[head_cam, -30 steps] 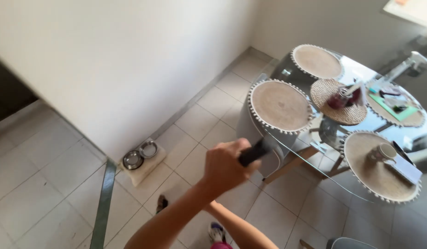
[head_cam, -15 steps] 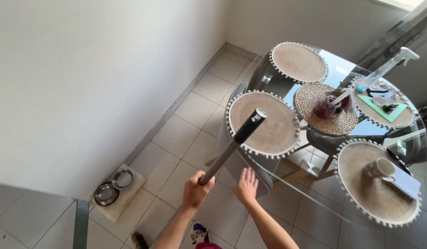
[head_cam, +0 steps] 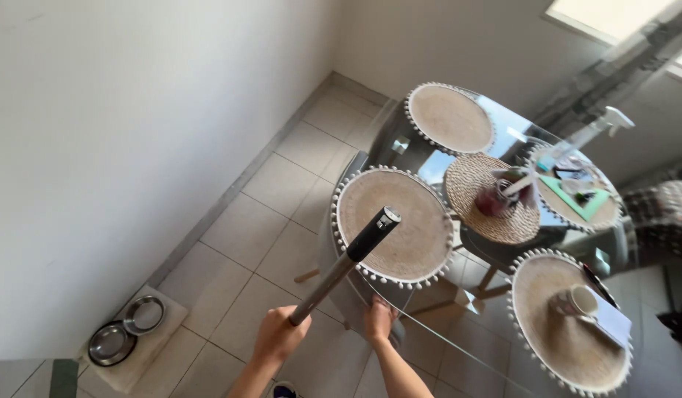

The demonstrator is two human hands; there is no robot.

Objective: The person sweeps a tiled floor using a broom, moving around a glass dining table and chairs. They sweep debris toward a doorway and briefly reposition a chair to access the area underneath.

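**Pole angled up over the glass table**

The left hand (head_cam: 278, 335) is gripping the lower part of a long grey pole (head_cam: 339, 269), fingers wrapped around it. Its long axis is slanting from near left to far right, the black-capped end pointing up over the nearest round placemat (head_cam: 422, 247). The right hand (head_cam: 379, 320) is resting on the glass table (head_cam: 459, 346) edge just beside the pole, holding nothing

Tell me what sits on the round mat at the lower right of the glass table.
On that round mat stands a white cup, with a white paper or card beside it toward the edge. A thin dark item lies behind them; its kind is unclear. What the paper covers cannot be seen.
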